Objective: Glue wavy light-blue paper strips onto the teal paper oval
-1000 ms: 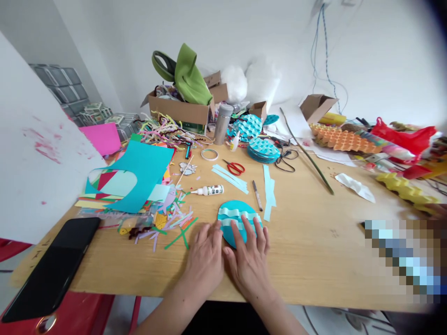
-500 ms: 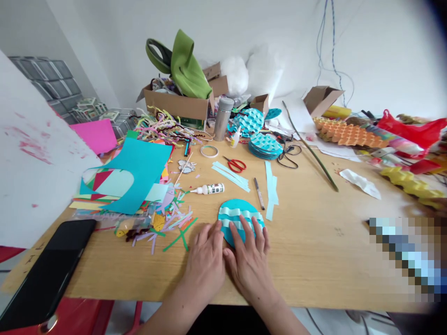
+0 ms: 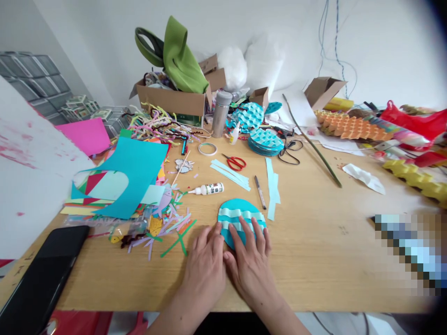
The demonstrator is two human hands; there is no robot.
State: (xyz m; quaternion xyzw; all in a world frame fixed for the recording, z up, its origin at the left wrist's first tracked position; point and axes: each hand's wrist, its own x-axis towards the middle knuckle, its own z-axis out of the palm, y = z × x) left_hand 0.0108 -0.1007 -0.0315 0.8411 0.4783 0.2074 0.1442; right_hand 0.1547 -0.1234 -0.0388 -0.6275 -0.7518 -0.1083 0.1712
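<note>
A round turquoise paper piece (image 3: 237, 204) lies flat on the table, with two wavy pale-blue strips (image 3: 244, 214) across it. My right hand (image 3: 249, 260) rests on its lower part, fingers spread over the lower strip. My left hand (image 3: 206, 263) lies palm down at the lower left edge, its fingers close together and slightly bent. The index fingertip touches the paper near the strip's left end. Both hands cover the paper's lower side. Beyond the paper lie a white glue bottle (image 3: 209, 188) and a pen (image 3: 260, 192).
Loose pale-blue strips (image 3: 230, 174), red-handled scissors (image 3: 235, 162) and a tape roll (image 3: 207, 149) lie farther back. A stack of turquoise rounds (image 3: 266, 142) stands behind. Coloured paper (image 3: 139, 172) and scraps fill the left, beside a black phone (image 3: 45, 274). A stick (image 3: 312, 142) lies right.
The camera view has shifted slightly. Both hands stay in nearly the same place on the turquoise paper, with only a tiny shift of the fingers.
</note>
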